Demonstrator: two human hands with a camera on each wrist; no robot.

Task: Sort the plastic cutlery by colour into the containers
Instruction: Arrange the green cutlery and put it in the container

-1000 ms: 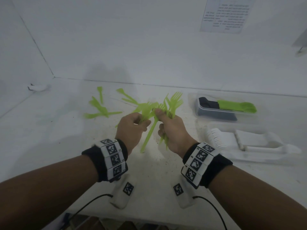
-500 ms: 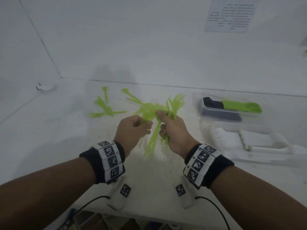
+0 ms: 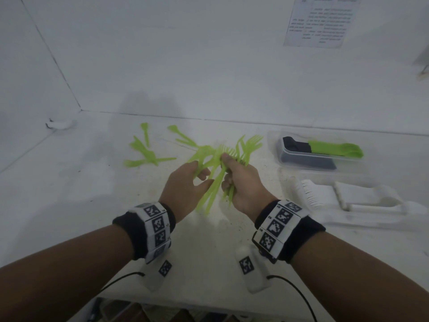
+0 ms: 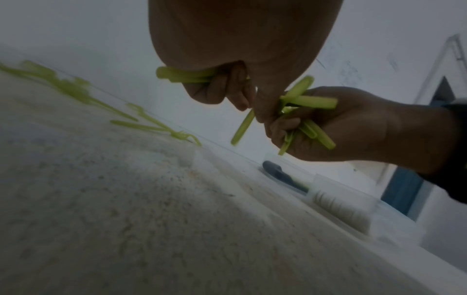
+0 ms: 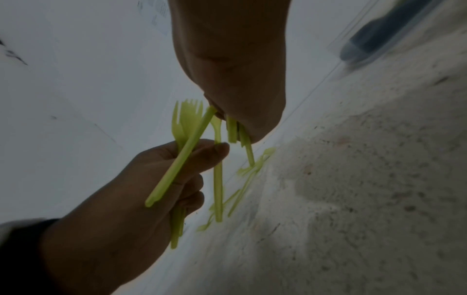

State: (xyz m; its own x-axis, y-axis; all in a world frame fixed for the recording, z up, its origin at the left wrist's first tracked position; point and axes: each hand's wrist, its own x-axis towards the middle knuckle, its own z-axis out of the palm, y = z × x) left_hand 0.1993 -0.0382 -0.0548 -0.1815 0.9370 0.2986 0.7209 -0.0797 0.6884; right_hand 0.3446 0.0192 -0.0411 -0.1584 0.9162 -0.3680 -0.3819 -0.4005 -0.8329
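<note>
Both hands meet above the middle of the table, each holding green plastic cutlery. My right hand (image 3: 232,175) grips a bundle of green forks (image 3: 248,147), tines fanned up and away, handles sticking out below the fist (image 4: 316,135). My left hand (image 3: 202,176) holds several green pieces (image 3: 204,156) between thumb and curled fingers, seen in the right wrist view as forks (image 5: 187,119) with long handles. More green cutlery (image 3: 144,154) lies loose on the table at the back left. A clear container (image 3: 287,161) at the right holds black cutlery and green pieces (image 3: 336,149).
A second clear container (image 3: 343,223) with white cutlery (image 3: 311,194) lies in front of the first, at the right. White walls close off the back and the left. A paper sheet (image 3: 320,22) hangs on the back wall. The table's front edge runs just below my wrists.
Both hands have stayed together over the same spot. The left hand's thumb has stretched out toward the right hand, and the green handles between the hands hang lower.
</note>
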